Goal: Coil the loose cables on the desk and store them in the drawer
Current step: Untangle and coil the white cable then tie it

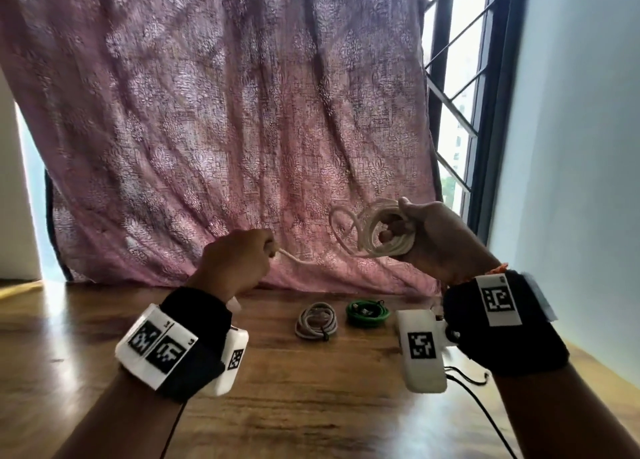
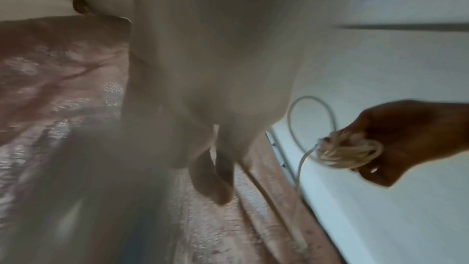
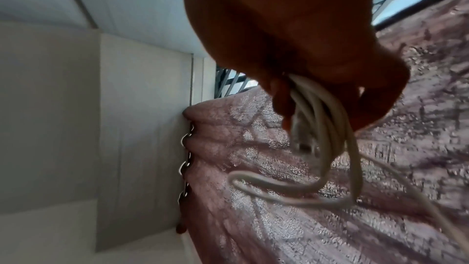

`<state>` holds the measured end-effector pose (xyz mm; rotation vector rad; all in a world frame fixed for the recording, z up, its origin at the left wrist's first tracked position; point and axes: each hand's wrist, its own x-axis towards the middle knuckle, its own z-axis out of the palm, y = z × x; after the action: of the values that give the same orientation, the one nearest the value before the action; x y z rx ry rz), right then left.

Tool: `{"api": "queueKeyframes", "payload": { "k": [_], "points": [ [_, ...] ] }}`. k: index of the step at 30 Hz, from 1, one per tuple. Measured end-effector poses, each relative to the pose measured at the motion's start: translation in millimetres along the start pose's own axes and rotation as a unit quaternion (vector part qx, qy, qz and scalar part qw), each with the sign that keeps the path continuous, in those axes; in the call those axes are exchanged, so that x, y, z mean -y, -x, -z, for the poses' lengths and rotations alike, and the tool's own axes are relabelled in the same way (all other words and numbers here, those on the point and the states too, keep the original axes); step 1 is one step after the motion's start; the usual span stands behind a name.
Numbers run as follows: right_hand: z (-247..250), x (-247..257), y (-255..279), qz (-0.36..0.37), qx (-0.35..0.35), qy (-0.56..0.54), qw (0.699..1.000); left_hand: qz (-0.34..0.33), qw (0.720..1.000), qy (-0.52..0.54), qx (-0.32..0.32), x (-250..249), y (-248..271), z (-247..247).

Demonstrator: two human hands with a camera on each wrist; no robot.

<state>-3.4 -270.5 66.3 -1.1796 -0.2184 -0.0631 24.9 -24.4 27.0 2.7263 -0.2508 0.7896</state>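
White cable, round and smooth, mostly wound into a bundle of several loops, with one looser loop sticking out to the left of the bundle and a single free strand running off toward the other hand. Right hand raised above the tabletop, fingers curled through and round the coil in a closed grip, thumb on top; seen close in the right wrist view with the strands hanging from the fist. Left hand level with and to the left of that grip, also lifted clear of the tabletop, closed in a pinch on the free end of the white cable, knuckles toward the camera; blurred in the left wrist view, with the right hand and its coil visible beyond. Strand between the two grips slightly slack, sagging in a shallow curve. Below and between the grips, flat on the tabletop: a grey coiled cable and, just to its right, a green coiled cable, side by side but apart. Behind both hands, a pink patterned curtain; beyond the right grip, a barred window.
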Motion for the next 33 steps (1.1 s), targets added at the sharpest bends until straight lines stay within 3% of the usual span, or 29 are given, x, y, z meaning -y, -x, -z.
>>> {"api": "queueKeyframes", "payload": {
  "k": [3, 7, 9, 13, 20, 22, 24, 29, 33],
  "points": [
    [-6.3, -4.1, 1.8, 0.048, 0.031, 0.092, 0.994, -0.001, 0.998, 0.041, -0.056, 13.1, -5.1, 0.6],
    [-12.3, -8.2, 3.7, 0.091, 0.084, 0.141, 0.982, -0.045, 0.986, 0.157, -0.029, 4.9, -4.5, 6.5],
    [-13.2, -9.3, 4.9, 0.1, 0.101, 0.167, 0.976, -0.068, 0.965, 0.254, -0.019, -9.3, -2.1, 9.1],
    [-14.4, -8.3, 9.3, 0.122, 0.12, 0.195, 0.966, -0.096, 0.885, 0.447, 0.087, -39.1, 10.2, 18.8],
    [-22.2, -5.6, 20.8, 0.136, 0.204, 0.204, 0.948, -0.112, 0.84, 0.504, 0.166, -57.2, 23.1, 14.2],
    [-22.5, -4.6, 22.6, 0.143, 0.202, 0.207, 0.947, -0.118, 0.843, 0.48, 0.214, -47.8, 23.2, 13.6],
    [-22.5, -3.6, 23.9, 0.145, 0.206, 0.211, 0.944, -0.135, 0.867, 0.415, 0.242, -40.2, 22.6, 14.3],
    [-23.8, -7.7, 20.3, 0.131, 0.176, 0.244, 0.945, -0.14, 0.881, 0.409, 0.194, -30.9, 15.7, 17.6],
    [-21.3, -7.3, 17.1, 0.111, 0.136, 0.173, 0.969, -0.121, 0.884, 0.421, 0.162, -23.5, 13.5, 27.6]
  ]
}}
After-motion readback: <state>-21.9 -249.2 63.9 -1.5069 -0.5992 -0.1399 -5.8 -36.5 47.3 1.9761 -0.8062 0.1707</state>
